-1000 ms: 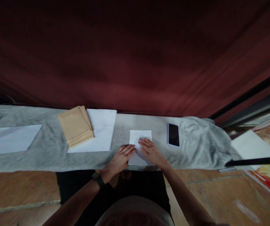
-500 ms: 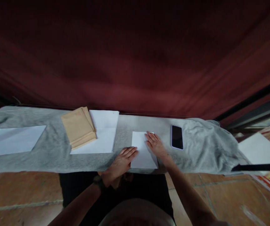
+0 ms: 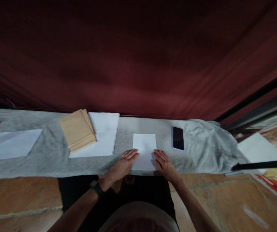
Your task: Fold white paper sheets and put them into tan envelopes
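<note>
White paper (image 3: 144,143): flat on our grey-draped desk (image 3: 126,129) | our left hand (image 3: 122,164) and right hand (image 3: 165,165): outstretched flat, gripping nothing, touching its left and right edges | phone (image 3: 178,138): right of paper

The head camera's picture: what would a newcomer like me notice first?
Probably the dark red backdrop filling the upper half, and below it a small white sheet on the grey cloth, with the left hand and right hand resting flat at its two side edges. Next, perhaps, the tan paper stack lying askew over larger white papers to the left, and the phone to the right.
</note>
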Action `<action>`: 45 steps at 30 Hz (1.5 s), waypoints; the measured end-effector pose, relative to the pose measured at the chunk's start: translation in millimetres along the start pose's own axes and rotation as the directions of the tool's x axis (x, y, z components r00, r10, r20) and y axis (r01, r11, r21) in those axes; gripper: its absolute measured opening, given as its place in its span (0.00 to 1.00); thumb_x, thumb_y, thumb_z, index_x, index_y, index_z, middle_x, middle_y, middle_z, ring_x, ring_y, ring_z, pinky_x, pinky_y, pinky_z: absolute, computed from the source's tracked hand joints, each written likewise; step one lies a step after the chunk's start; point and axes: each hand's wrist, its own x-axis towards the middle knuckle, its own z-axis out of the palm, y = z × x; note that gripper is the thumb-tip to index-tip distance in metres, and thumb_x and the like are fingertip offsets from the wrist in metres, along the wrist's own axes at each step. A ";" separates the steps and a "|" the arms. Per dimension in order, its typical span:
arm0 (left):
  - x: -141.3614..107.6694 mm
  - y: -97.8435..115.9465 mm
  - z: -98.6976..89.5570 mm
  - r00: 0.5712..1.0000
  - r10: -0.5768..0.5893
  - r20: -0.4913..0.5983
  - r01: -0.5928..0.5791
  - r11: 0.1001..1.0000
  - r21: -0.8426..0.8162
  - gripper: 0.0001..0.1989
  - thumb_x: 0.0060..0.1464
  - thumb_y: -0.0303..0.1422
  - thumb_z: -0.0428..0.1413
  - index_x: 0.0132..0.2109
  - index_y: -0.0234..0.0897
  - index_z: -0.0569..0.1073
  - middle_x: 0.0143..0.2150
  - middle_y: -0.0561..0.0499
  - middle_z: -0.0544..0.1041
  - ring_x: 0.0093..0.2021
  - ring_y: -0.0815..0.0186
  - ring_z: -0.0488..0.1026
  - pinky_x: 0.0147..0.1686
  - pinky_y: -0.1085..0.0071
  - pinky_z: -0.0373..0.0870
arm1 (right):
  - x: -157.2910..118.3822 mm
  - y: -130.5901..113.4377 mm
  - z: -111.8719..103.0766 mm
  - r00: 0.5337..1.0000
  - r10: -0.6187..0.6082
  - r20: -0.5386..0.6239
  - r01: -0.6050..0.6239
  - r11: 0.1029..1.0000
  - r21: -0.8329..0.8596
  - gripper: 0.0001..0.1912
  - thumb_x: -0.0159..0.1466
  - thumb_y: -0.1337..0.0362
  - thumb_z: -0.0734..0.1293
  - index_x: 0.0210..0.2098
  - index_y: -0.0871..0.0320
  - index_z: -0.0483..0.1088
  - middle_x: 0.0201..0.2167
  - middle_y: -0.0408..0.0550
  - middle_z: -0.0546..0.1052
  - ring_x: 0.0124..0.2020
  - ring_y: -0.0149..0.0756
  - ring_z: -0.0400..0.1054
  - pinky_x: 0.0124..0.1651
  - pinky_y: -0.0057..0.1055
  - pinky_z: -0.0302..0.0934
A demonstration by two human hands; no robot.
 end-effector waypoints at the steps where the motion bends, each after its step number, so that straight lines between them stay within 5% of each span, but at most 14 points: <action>1: 1.9 -0.5 -2.6 1.000 0.013 0.016 -0.012 1.000 -0.014 0.39 0.53 0.14 0.44 0.70 0.40 0.62 0.73 0.48 0.62 0.72 0.67 0.57 0.71 0.61 0.55 | 0.5 -5.5 1.2 1.000 0.008 -0.013 -0.008 1.000 -0.021 0.26 0.73 0.63 0.59 0.69 0.55 0.60 0.68 0.54 0.67 0.70 0.46 0.59 0.71 0.55 0.56; 6: 38.0 12.9 -2.8 0.997 -0.045 -0.055 0.043 0.998 -0.034 0.26 0.68 0.28 0.43 0.71 0.39 0.60 0.74 0.46 0.59 0.74 0.64 0.53 0.72 0.57 0.52 | 12.2 -35.5 18.0 0.997 0.006 -0.083 -0.016 0.992 -0.124 0.28 0.74 0.62 0.58 0.72 0.60 0.55 0.70 0.57 0.62 0.71 0.47 0.55 0.71 0.53 0.56; 12: 87.5 32.3 27.9 0.992 -0.078 -0.103 0.087 0.993 0.086 0.29 0.71 0.43 0.42 0.71 0.33 0.59 0.74 0.39 0.58 0.75 0.58 0.52 0.72 0.53 0.51 | 15.7 -50.5 33.6 0.988 -0.028 -0.150 -0.005 0.975 -0.221 0.29 0.74 0.56 0.60 0.70 0.61 0.58 0.68 0.60 0.66 0.70 0.50 0.58 0.71 0.53 0.55; 16: 89.3 15.2 37.0 0.972 -0.110 -0.208 0.144 0.977 0.156 0.30 0.70 0.43 0.43 0.73 0.35 0.56 0.74 0.41 0.58 0.75 0.57 0.52 0.72 0.53 0.50 | 6.0 -46.4 26.1 0.992 -0.001 -0.125 -0.030 0.970 -0.242 0.31 0.74 0.56 0.60 0.72 0.61 0.53 0.69 0.59 0.64 0.70 0.49 0.58 0.71 0.51 0.54; 22: 75.5 -26.0 25.7 0.936 -0.230 -0.267 0.282 0.943 0.175 0.29 0.70 0.38 0.41 0.74 0.34 0.53 0.73 0.40 0.60 0.75 0.56 0.52 0.72 0.52 0.49 | -7.3 -39.8 17.4 0.994 0.018 -0.109 -0.040 0.979 -0.200 0.34 0.75 0.56 0.59 0.75 0.59 0.45 0.71 0.58 0.60 0.70 0.49 0.58 0.71 0.52 0.54; 25: 77.8 -24.7 21.4 0.913 -0.281 -0.296 0.338 0.928 0.160 0.30 0.70 0.38 0.41 0.74 0.34 0.52 0.73 0.41 0.60 0.75 0.56 0.51 0.72 0.51 0.48 | -10.1 -39.3 17.3 0.994 0.019 -0.112 -0.040 0.981 -0.188 0.35 0.75 0.57 0.59 0.76 0.58 0.42 0.72 0.58 0.58 0.71 0.49 0.57 0.72 0.52 0.54; 27: 86.3 -10.9 22.8 0.926 -0.265 -0.268 0.312 0.938 0.151 0.30 0.70 0.38 0.41 0.74 0.33 0.53 0.74 0.41 0.59 0.75 0.56 0.50 0.73 0.52 0.47 | -10.8 -39.5 17.9 0.993 0.014 -0.119 -0.036 0.982 -0.184 0.36 0.75 0.58 0.59 0.76 0.58 0.41 0.72 0.57 0.58 0.71 0.49 0.56 0.72 0.53 0.54; 31: 111.7 22.5 32.5 0.991 -0.002 -0.134 0.019 0.992 0.126 0.27 0.70 0.36 0.41 0.73 0.39 0.56 0.74 0.47 0.59 0.75 0.60 0.51 0.73 0.54 0.47 | -10.8 -39.2 19.2 0.990 0.005 -0.141 -0.030 0.984 -0.176 0.36 0.74 0.58 0.60 0.75 0.58 0.42 0.71 0.57 0.60 0.71 0.48 0.56 0.72 0.53 0.54; 35: 125.8 20.7 35.2 0.991 -0.029 -0.132 0.046 0.990 0.132 0.27 0.70 0.37 0.42 0.72 0.39 0.58 0.74 0.46 0.59 0.75 0.60 0.51 0.73 0.53 0.47 | -10.9 -37.9 17.1 0.995 0.004 -0.101 -0.023 0.981 -0.192 0.35 0.74 0.57 0.61 0.75 0.58 0.44 0.70 0.57 0.62 0.71 0.48 0.56 0.72 0.53 0.54; 41: 94.6 -26.8 21.3 0.971 -0.167 -0.172 0.193 0.970 0.147 0.28 0.70 0.38 0.42 0.73 0.36 0.56 0.74 0.43 0.59 0.74 0.57 0.53 0.73 0.52 0.48 | -14.4 -36.6 9.5 0.997 -0.005 -0.075 -0.008 0.984 -0.175 0.35 0.74 0.58 0.61 0.75 0.58 0.45 0.71 0.57 0.60 0.71 0.48 0.55 0.73 0.52 0.52; 45: 46.5 -32.3 12.8 0.969 -0.152 -0.195 0.176 0.977 0.116 0.27 0.71 0.38 0.42 0.72 0.35 0.59 0.73 0.41 0.62 0.73 0.58 0.56 0.71 0.52 0.53 | -19.1 -32.8 5.6 0.998 -0.048 -0.051 0.040 0.989 -0.145 0.39 0.72 0.56 0.64 0.75 0.60 0.44 0.72 0.59 0.57 0.72 0.50 0.53 0.72 0.53 0.54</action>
